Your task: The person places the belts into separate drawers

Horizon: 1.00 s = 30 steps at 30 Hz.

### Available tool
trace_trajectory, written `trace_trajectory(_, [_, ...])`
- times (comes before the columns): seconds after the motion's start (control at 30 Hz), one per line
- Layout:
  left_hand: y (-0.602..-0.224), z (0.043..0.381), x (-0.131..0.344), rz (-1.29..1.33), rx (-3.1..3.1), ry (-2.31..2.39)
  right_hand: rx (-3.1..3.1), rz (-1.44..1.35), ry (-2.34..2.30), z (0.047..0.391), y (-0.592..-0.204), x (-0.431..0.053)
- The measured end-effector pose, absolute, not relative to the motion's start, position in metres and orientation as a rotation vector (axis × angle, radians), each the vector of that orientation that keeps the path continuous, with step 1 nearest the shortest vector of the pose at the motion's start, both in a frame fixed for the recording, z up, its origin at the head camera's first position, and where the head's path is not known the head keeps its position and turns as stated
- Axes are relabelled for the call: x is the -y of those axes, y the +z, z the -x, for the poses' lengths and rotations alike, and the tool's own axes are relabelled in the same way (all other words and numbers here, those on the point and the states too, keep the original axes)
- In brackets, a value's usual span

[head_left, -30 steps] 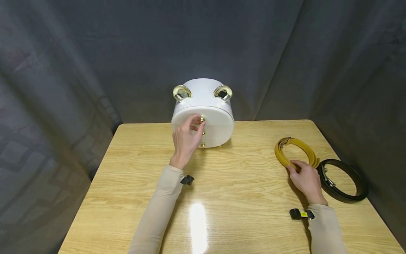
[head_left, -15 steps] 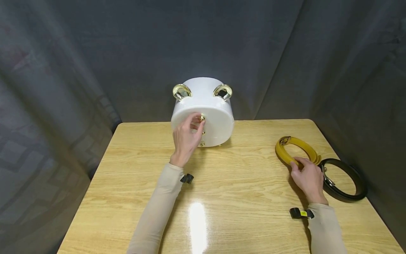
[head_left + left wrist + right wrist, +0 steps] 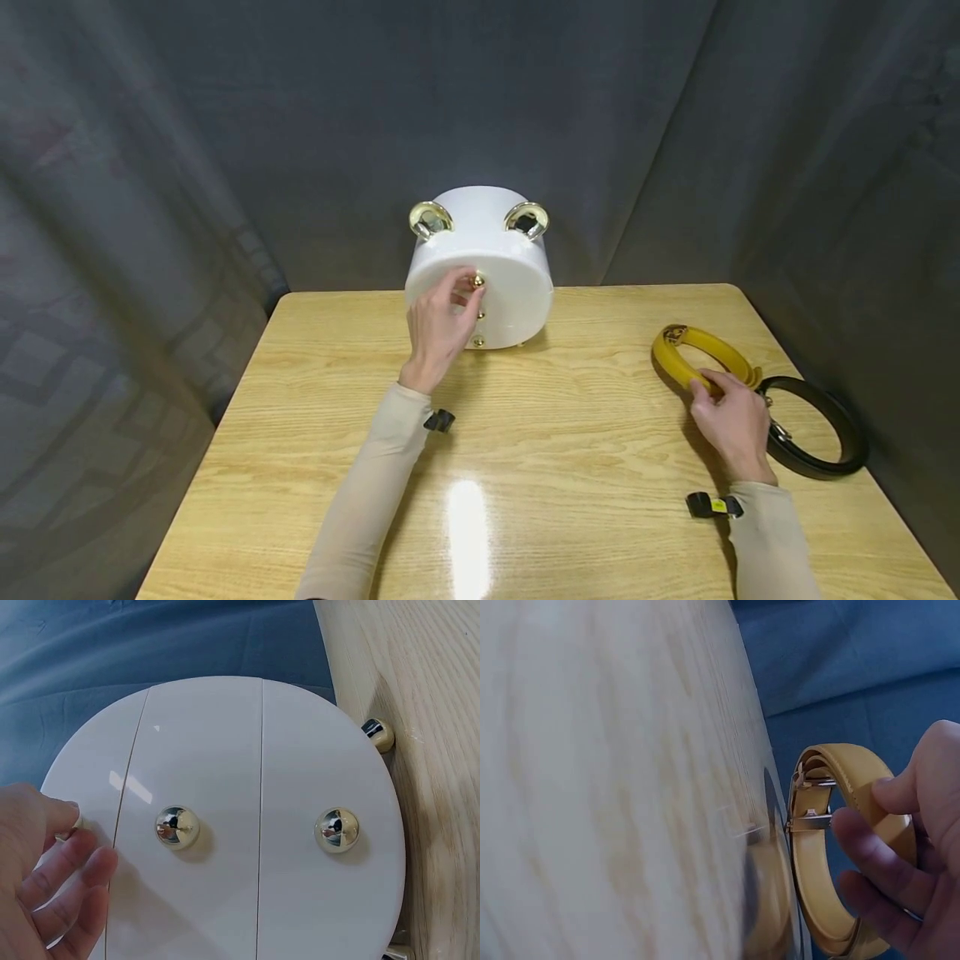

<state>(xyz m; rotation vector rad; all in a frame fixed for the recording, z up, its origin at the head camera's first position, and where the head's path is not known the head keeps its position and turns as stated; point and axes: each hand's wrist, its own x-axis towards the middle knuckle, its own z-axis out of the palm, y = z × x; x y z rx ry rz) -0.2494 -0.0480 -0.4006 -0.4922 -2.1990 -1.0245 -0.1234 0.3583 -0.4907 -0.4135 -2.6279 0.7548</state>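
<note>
A rounded white drawer box (image 3: pixel 517 300) with gold ear-shaped ornaments stands at the back of the table. In the left wrist view, its front divides into three drawers, each with a round gold knob (image 3: pixel 178 827). My left hand (image 3: pixel 438 321) pinches the top knob between thumb and fingers; that drawer looks flush with the front. To the right, my right hand (image 3: pixel 731 421) grips the near side of a coiled yellow belt (image 3: pixel 678 360), thumb on one face and fingers inside the loop. The metal buckle of the yellow belt shows in the right wrist view.
A coiled black belt (image 3: pixel 813 471) lies right beside my right hand, near the table's right edge. Grey curtains (image 3: pixel 480 100) hang behind the wooden table (image 3: pixel 585 467) and along both sides. Small gold feet (image 3: pixel 379 735) support the white box.
My right hand has shifted slightly to the right and away from me, and the yellow belt's near side has come up and tilted. My left hand stays on the top knob.
</note>
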Motion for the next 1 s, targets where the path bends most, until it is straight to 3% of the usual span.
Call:
trace_trajectory(0.77, [-0.401, 0.253, 0.048, 0.512, 2.227, -1.056, 2.412, 0.391, 0.937, 0.121, -0.488, -0.358])
trace_trajectory(1.0, [-0.424, 0.247, 0.057, 0.427, 2.321, -1.039, 2.342, 0.378, 1.057, 0.124, -0.486, -0.355])
